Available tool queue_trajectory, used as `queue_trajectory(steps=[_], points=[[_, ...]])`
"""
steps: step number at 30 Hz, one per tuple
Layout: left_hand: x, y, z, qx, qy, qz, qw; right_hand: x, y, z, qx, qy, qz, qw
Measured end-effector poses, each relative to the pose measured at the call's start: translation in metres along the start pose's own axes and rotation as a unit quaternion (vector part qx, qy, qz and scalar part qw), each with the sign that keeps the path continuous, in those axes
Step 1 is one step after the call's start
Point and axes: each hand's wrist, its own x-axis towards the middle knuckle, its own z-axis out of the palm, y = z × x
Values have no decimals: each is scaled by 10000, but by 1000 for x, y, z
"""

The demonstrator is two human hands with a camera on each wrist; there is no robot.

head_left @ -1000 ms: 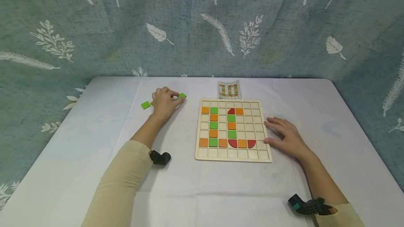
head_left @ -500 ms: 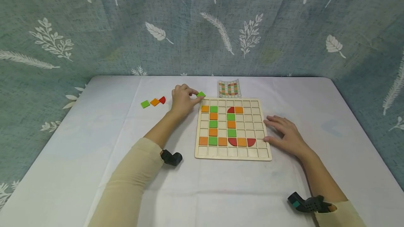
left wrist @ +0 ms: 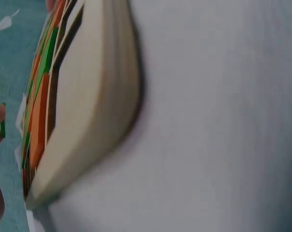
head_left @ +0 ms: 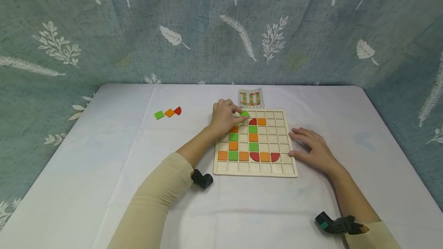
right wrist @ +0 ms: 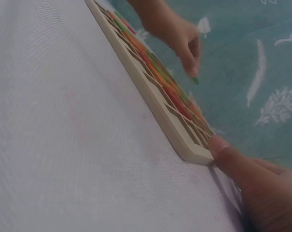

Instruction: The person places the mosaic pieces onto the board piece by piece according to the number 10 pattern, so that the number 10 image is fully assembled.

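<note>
Between thumb and fingertips my left hand [head_left: 225, 116] pinches a green square tile [head_left: 245, 114]. It is over the far left part of a wooden grid board [head_left: 256, 169]; in the right wrist view the tile [right wrist: 195, 80] shows above the board's surface. Orange and green squares and red quarter-round pieces lie in the board's cells, among them a red piece [head_left: 253, 122] and an orange square [head_left: 261, 122]. My hand hides the upper left cells. My right hand [head_left: 313, 149] rests at the board's right edge, fingers relaxed, its thumb [right wrist: 218, 143] touching the corner in the right wrist view.
Left of the board lie a loose green tile [head_left: 159, 115], an orange tile [head_left: 169, 113] and a red quarter-round piece [head_left: 178, 110]. A patterned card [head_left: 251, 98] lies just behind the board. A white cloth [head_left: 104, 156] covers the table, with a leaf-print curtain [head_left: 207, 41] behind.
My left hand has carried the green tile rightward from beside the loose pieces to over the board. The loose orange and red pieces came into view. My right hand stays where it was.
</note>
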Motion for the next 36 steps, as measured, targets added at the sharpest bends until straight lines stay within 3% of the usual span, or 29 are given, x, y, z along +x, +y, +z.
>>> queue_trajectory(steps=[10,15,26,36], points=[[-2,36,18,12,-647,192,9977,-1,1,1,-42,26,-63,10000],[-1,49,27,-88,-814,349,9960,-2,0,1,-11,3,-52,10000],[1,62,43,-38,-1046,323,9940,-2,0,0,-43,-18,-47,10000],[0,64,45,42,-1115,363,9931,-1,1,1,-70,-49,-30,10000]])
